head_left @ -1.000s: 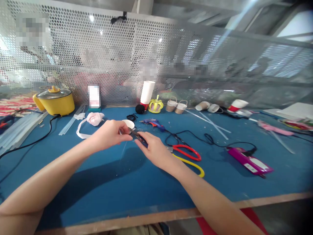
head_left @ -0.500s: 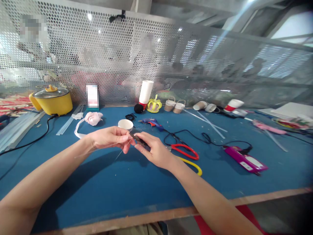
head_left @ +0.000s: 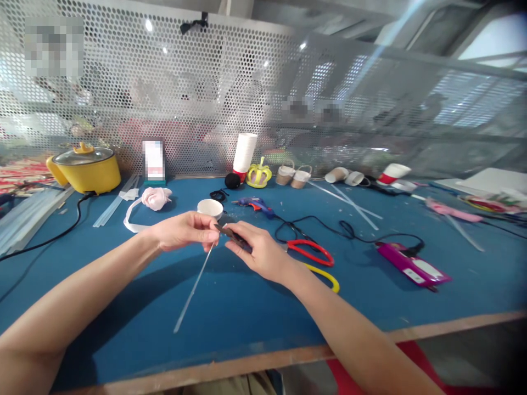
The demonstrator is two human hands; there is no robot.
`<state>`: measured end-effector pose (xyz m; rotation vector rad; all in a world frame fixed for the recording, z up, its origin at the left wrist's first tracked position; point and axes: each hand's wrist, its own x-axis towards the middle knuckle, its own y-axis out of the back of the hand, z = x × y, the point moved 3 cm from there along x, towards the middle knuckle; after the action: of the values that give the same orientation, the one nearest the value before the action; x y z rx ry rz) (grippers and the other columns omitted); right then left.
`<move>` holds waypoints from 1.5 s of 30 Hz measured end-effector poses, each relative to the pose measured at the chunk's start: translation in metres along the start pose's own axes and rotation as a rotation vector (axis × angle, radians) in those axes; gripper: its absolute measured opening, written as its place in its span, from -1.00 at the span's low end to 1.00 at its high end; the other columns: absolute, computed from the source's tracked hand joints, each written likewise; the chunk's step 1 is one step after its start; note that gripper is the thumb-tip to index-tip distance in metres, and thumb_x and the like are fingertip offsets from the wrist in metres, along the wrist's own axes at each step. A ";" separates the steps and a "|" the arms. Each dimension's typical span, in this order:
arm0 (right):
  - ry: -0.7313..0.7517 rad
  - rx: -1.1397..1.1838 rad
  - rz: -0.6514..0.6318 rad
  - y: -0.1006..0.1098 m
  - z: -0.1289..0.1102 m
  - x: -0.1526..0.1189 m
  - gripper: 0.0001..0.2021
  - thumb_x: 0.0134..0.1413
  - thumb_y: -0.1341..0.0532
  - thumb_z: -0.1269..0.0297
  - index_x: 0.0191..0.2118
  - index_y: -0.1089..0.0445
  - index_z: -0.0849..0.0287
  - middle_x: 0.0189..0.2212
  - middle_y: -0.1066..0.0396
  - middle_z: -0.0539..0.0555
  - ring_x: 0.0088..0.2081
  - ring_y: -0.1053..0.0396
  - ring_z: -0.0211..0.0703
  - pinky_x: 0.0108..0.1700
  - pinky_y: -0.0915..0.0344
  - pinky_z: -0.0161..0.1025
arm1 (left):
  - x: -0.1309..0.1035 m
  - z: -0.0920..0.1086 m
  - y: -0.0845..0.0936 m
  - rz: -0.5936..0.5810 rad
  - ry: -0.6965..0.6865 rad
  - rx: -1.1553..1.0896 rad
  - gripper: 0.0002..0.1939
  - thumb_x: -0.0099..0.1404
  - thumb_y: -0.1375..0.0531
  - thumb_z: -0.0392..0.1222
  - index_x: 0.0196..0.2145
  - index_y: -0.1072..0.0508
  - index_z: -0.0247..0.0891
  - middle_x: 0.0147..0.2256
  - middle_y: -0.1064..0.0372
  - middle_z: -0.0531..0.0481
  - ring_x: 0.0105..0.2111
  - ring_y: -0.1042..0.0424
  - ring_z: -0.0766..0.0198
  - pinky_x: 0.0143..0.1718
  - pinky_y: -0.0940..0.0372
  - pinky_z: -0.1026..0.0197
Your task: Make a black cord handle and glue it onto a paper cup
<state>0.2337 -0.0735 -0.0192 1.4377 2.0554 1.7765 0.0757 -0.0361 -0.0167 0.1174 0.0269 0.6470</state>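
Observation:
My left hand [head_left: 187, 231] pinches the upper end of a thin clear strip [head_left: 192, 293], which slants down toward the table's front edge. In my right hand [head_left: 259, 249] is a pair of dark pliers [head_left: 234, 237], its jaws reaching to the left fingertips. Whether the jaws touch the strip I cannot tell. Just behind the hands stands a white paper cup [head_left: 210, 208]. To the right of my right hand lie scissors [head_left: 310, 252] with one red and one yellow handle, partly hidden by my wrist.
A blue glue gun [head_left: 255, 206] lies behind the hands, its cord running to a purple power strip [head_left: 411, 266]. White ribbon [head_left: 156, 198], a yellow electric pot [head_left: 88, 170] and clear strips stand or lie left. Stacked cups [head_left: 245, 153] and small baskets [head_left: 285, 174] line the perforated screen.
The thin strip, earlier stretched across my left wrist with a short end below, now hangs long toward the front edge. My left fingers have closed up more; the pliers have hardly moved.

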 end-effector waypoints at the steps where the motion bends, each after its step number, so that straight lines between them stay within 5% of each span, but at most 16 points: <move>1: -0.056 -0.028 0.000 -0.002 0.002 0.000 -0.77 0.13 -0.06 0.26 -0.13 -0.29 0.25 -0.40 -0.33 0.10 -0.39 -0.29 -0.21 -0.32 -0.26 -0.27 | 0.000 0.004 0.000 0.108 -0.011 0.208 -0.70 0.06 -0.21 -0.01 -0.55 -0.32 -0.33 -0.58 -0.24 0.08 -0.55 -0.22 0.38 -0.45 -0.13 0.27; 4: -0.225 -0.111 0.007 -0.010 0.009 0.000 -0.79 0.12 -0.08 0.26 -0.18 -0.33 0.24 -0.37 -0.38 0.13 -0.34 -0.34 -0.13 -0.29 -0.28 -0.22 | -0.005 0.022 -0.006 0.500 -0.038 0.950 -0.81 0.14 -0.12 -0.19 -0.55 -0.36 -0.33 -0.56 -0.29 0.00 -0.48 -0.27 0.28 -0.39 -0.11 0.20; 7: -0.275 -0.105 0.038 -0.012 0.010 0.001 -0.79 0.12 -0.07 0.27 -0.18 -0.34 0.24 -0.32 -0.40 0.16 -0.28 -0.37 -0.09 -0.23 -0.29 -0.18 | -0.011 0.033 -0.009 0.603 -0.017 1.166 -0.81 0.18 -0.06 -0.24 -0.48 -0.41 -0.35 -0.48 -0.37 -0.09 -0.40 -0.33 0.19 -0.32 -0.14 0.13; 8: -0.256 -0.077 0.053 -0.011 0.008 0.001 -0.78 0.13 -0.06 0.27 -0.17 -0.33 0.23 -0.30 -0.41 0.16 -0.27 -0.37 -0.09 -0.22 -0.29 -0.18 | -0.013 0.034 -0.006 0.550 0.003 1.078 -0.79 0.19 -0.07 -0.20 -0.47 -0.42 -0.35 -0.49 -0.38 -0.09 -0.42 -0.33 0.21 -0.34 -0.15 0.15; 11: -0.156 0.045 0.096 -0.004 0.002 0.001 -0.78 0.15 -0.04 0.27 -0.14 -0.30 0.21 -0.26 -0.40 0.15 -0.23 -0.37 -0.13 -0.17 -0.29 -0.19 | -0.016 0.029 0.004 0.141 0.019 0.491 -0.67 0.24 -0.03 -0.03 -0.33 -0.45 -0.33 -0.36 -0.42 -0.09 -0.35 -0.36 0.25 -0.29 -0.22 0.19; 14: -0.067 0.121 0.134 0.001 -0.002 0.001 -0.80 0.15 -0.04 0.28 -0.14 -0.28 0.19 -0.27 -0.39 0.13 -0.24 -0.36 -0.17 -0.18 -0.30 -0.21 | -0.015 0.019 0.009 -0.068 0.019 -0.062 -0.65 0.19 -0.09 0.02 -0.24 -0.43 -0.33 -0.28 -0.43 -0.14 -0.25 -0.39 0.21 -0.20 -0.23 0.16; 18: 0.014 0.099 0.106 0.000 -0.003 0.000 -0.80 0.15 -0.03 0.27 -0.15 -0.27 0.22 -0.38 -0.37 0.10 -0.35 -0.33 -0.20 -0.30 -0.30 -0.25 | -0.006 0.005 -0.003 -0.209 0.044 -0.294 -0.61 0.07 -0.19 0.09 -0.40 -0.43 -0.36 -0.56 -0.36 -0.03 -0.45 -0.38 0.26 -0.31 -0.24 0.16; 21: -0.028 0.052 0.068 -0.003 -0.001 -0.001 -0.78 0.15 -0.03 0.26 -0.15 -0.29 0.23 -0.38 -0.38 0.11 -0.35 -0.34 -0.19 -0.30 -0.29 -0.25 | -0.002 0.005 -0.009 -0.069 0.027 -0.069 -0.62 0.04 -0.21 0.10 -0.56 -0.36 -0.34 -0.64 -0.25 0.07 -0.58 -0.27 0.37 -0.45 -0.19 0.26; 25: -0.206 -0.053 0.008 -0.009 0.005 0.000 -0.78 0.13 -0.06 0.28 -0.18 -0.35 0.25 -0.30 -0.42 0.18 -0.27 -0.38 -0.08 -0.23 -0.30 -0.17 | -0.006 0.021 -0.007 0.418 0.029 0.817 -0.72 0.12 -0.16 -0.08 -0.63 -0.36 -0.32 -0.63 -0.26 0.01 -0.55 -0.25 0.30 -0.44 -0.11 0.23; 27: -0.258 -0.082 -0.003 -0.010 0.006 0.001 -0.78 0.11 -0.07 0.28 -0.18 -0.36 0.25 -0.28 -0.43 0.20 -0.25 -0.39 -0.03 -0.21 -0.30 -0.13 | -0.011 0.028 -0.006 0.547 0.070 1.056 -0.75 0.14 -0.12 -0.14 -0.59 -0.40 -0.33 -0.59 -0.32 -0.06 -0.50 -0.29 0.23 -0.39 -0.11 0.19; 29: -0.255 -0.025 0.017 -0.007 0.004 0.001 -0.77 0.12 -0.07 0.27 -0.17 -0.36 0.23 -0.25 -0.44 0.18 -0.22 -0.39 -0.04 -0.18 -0.30 -0.13 | -0.012 0.029 -0.004 0.413 0.086 0.965 -0.73 0.17 -0.10 -0.08 -0.52 -0.44 -0.32 -0.58 -0.33 -0.04 -0.52 -0.29 0.25 -0.42 -0.12 0.22; 33: -0.165 0.204 0.045 0.004 -0.004 0.002 -0.78 0.16 -0.03 0.28 -0.14 -0.34 0.17 -0.22 -0.44 0.10 -0.18 -0.39 -0.15 -0.14 -0.31 -0.21 | -0.012 0.022 0.003 0.020 -0.018 0.295 -0.64 0.23 -0.03 0.03 -0.26 -0.44 -0.29 -0.37 -0.39 -0.03 -0.35 -0.31 0.30 -0.31 -0.18 0.25; 37: -0.081 0.229 0.062 0.009 -0.009 0.002 -0.78 0.15 -0.03 0.30 -0.13 -0.33 0.17 -0.22 -0.44 0.10 -0.19 -0.39 -0.17 -0.15 -0.32 -0.24 | -0.006 0.010 0.001 -0.130 -0.032 -0.142 -0.62 0.12 -0.13 0.11 -0.44 -0.36 -0.33 -0.48 -0.34 -0.03 -0.40 -0.32 0.29 -0.30 -0.20 0.20; 40: -0.118 0.114 0.058 0.003 -0.002 0.000 -0.78 0.14 -0.04 0.28 -0.13 -0.33 0.18 -0.26 -0.43 0.12 -0.22 -0.39 -0.14 -0.18 -0.32 -0.21 | -0.003 0.008 -0.005 0.005 -0.035 0.126 -0.65 0.11 -0.15 0.07 -0.55 -0.29 -0.31 -0.60 -0.24 0.06 -0.53 -0.24 0.35 -0.41 -0.16 0.25; 45: -0.280 -0.127 0.021 -0.008 0.014 -0.002 -0.79 0.11 -0.08 0.29 -0.19 -0.37 0.22 -0.32 -0.43 0.18 -0.28 -0.40 -0.05 -0.25 -0.32 -0.14 | -0.009 0.026 -0.008 0.577 -0.083 1.056 -0.77 0.15 -0.10 -0.18 -0.60 -0.33 -0.31 -0.60 -0.27 -0.04 -0.45 -0.26 0.22 -0.34 -0.11 0.16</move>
<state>0.2383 -0.0636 -0.0313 1.5718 1.7653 1.5749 0.0749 -0.0502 0.0080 1.2048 0.2624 1.1511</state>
